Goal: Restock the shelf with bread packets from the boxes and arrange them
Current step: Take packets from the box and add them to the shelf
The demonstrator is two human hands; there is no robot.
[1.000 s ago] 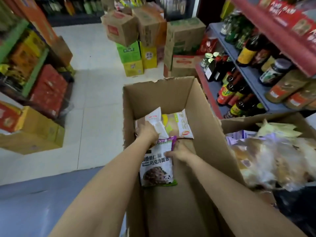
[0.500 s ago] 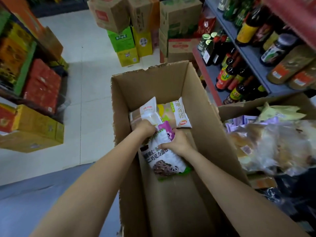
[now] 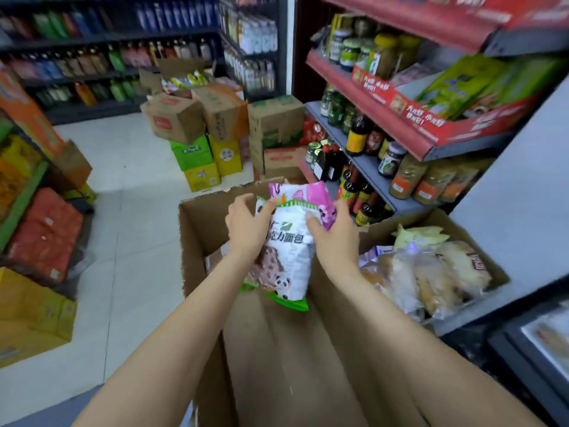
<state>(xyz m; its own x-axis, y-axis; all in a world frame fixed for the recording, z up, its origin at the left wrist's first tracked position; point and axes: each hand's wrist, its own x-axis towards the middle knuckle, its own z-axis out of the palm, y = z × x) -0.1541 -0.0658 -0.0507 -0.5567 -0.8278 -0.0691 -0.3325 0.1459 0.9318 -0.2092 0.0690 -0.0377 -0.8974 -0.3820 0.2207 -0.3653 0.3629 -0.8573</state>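
Observation:
Both hands hold bread packets above a tall open cardboard box (image 3: 197, 241). The front one is a white bread packet with green edges and a panda print (image 3: 289, 257); behind it sticks up a pink and white packet (image 3: 311, 194). My left hand (image 3: 246, 226) grips the left edge of the white packet, fingers spread over its top. On the right side, my right hand (image 3: 334, 235) pinches the packets with thumb in front. A second box (image 3: 443, 223) at the right holds several clear-wrapped bread packets (image 3: 431, 275). What lies inside the tall box is mostly hidden.
A shelf unit (image 3: 363, 155) with sauce bottles and jars stands at the right, a red display tray (image 3: 431, 131) above it. Stacked cartons (image 3: 197, 131) fill the aisle ahead. Coloured boxes (image 3: 40, 235) line the left. A grey panel (image 3: 517, 186) rises at the right.
Both hands have lifted the packets up out of the tall box to its rim. My view has tilted upward, bringing the far shelves into sight.

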